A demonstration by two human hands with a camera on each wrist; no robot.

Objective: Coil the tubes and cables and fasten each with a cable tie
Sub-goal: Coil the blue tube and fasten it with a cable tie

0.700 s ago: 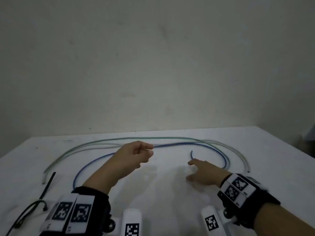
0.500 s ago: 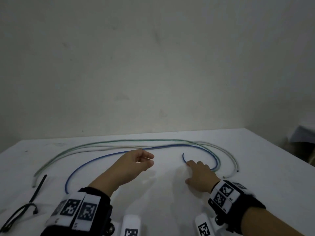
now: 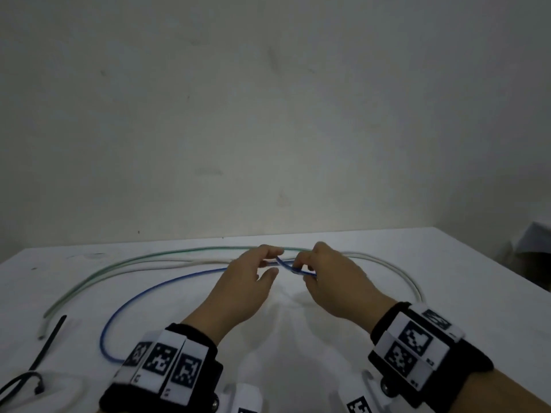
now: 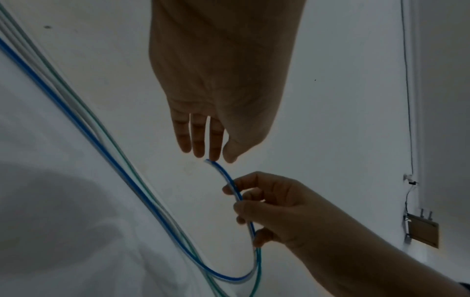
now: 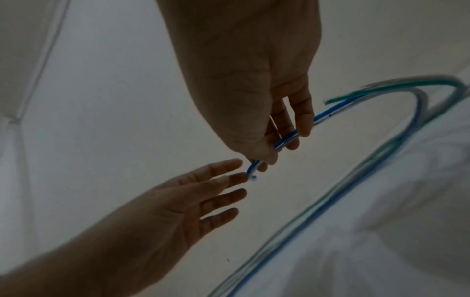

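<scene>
A long blue tube [image 3: 167, 286] lies in an arc on the white table [image 3: 417, 248]. My right hand [image 3: 304, 269] pinches it close to its free end and holds that end lifted off the table. The right wrist view shows the blue tube [image 5: 284, 140] running between the thumb and fingers of my right hand [image 5: 269, 156]. My left hand [image 3: 275, 261] faces it with straight fingers, the fingertips [image 5: 239, 177] just touching the tube's tip. A green tube [image 3: 179, 252] and a white tube [image 3: 149, 265] lie in arcs behind.
A black cable tie [image 3: 49, 341] lies at the table's left front. A black cable [image 3: 18, 383] is looped at the lower left corner. The table's right edge [image 3: 507, 272] runs diagonally, and a plain wall stands behind.
My right hand has taken the blue tube's end off the table and carried it left and up. My left hand, curled before, has straightened its fingers and met that end.
</scene>
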